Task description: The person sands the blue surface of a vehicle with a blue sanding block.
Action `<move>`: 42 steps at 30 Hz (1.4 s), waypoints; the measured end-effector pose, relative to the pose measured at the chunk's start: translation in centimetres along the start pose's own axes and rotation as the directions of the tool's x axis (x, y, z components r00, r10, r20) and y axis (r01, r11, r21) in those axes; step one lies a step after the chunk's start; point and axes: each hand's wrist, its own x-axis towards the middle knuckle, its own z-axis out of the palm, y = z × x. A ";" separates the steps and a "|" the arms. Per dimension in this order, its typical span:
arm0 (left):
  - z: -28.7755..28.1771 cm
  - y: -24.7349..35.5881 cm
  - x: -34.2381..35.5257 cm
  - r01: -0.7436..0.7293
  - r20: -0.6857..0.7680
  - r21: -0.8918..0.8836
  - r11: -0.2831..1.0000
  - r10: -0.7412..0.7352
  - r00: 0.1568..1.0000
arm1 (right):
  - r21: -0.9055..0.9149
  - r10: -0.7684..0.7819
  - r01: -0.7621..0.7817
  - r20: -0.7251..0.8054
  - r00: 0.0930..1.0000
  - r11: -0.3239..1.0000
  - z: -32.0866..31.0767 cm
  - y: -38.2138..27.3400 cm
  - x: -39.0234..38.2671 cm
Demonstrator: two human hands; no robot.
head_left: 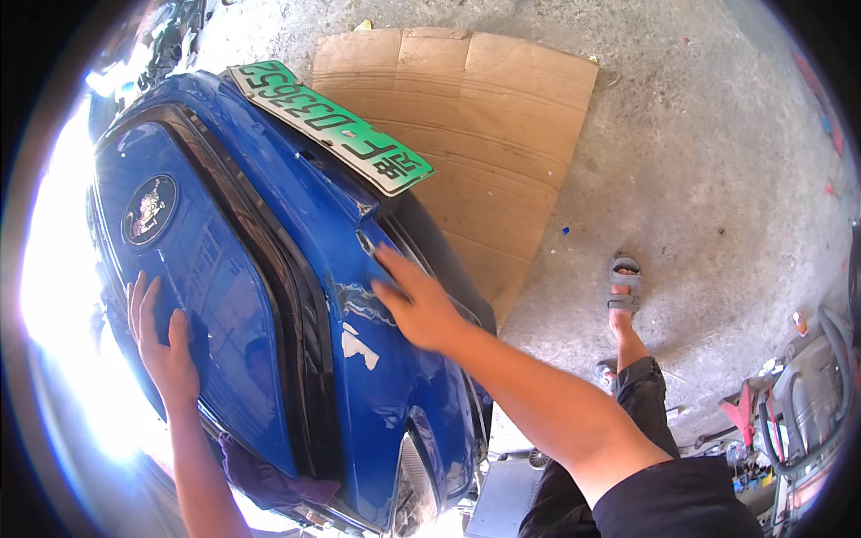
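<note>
A blue car's front end (pixel 386 403) fills the left and middle of the view. My left hand (pixel 166 354) rests on its blue bonnet (pixel 229 305), fingers spread and holding nothing, below a round black badge (pixel 150 210) with a pale figure. Over on the bumper, my right hand (pixel 420 309) presses a small dark flat piece (pixel 393 280) against the paint; fingers hide most of it. Beside that hand are a scuffed grey patch (pixel 360 305) and a bare white patch (pixel 359 347). A green and white licence plate (pixel 332 125) juts from the bumper farther off.
Flattened cardboard (pixel 484 108) lies on the concrete floor (pixel 682 161) beyond the bumper. My sandalled foot (pixel 625 285) stands at the right. A purple cloth (pixel 260 471) hangs at the bonnet's near edge. Near right is a machine with a grey hose (pixel 830 394) and a red clamp (pixel 741 411).
</note>
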 end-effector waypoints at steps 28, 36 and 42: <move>0.1 -0.1 0.3 -0.070 -0.071 -0.009 0.997 0.069 0.995 | -0.338 -0.265 0.258 0.027 0.964 0.905 2.1 -4.1 -6.4; 0.3 -0.8 -0.3 -0.060 -0.077 -0.067 0.996 0.055 0.995 | -0.372 -0.207 0.262 0.181 0.961 0.891 2.4 -6.1 -13.2; 0.5 -1.1 0.2 -0.106 -0.109 -0.100 0.989 0.095 0.989 | -0.061 0.103 -0.106 -0.054 0.993 0.992 -0.7 -1.0 -4.1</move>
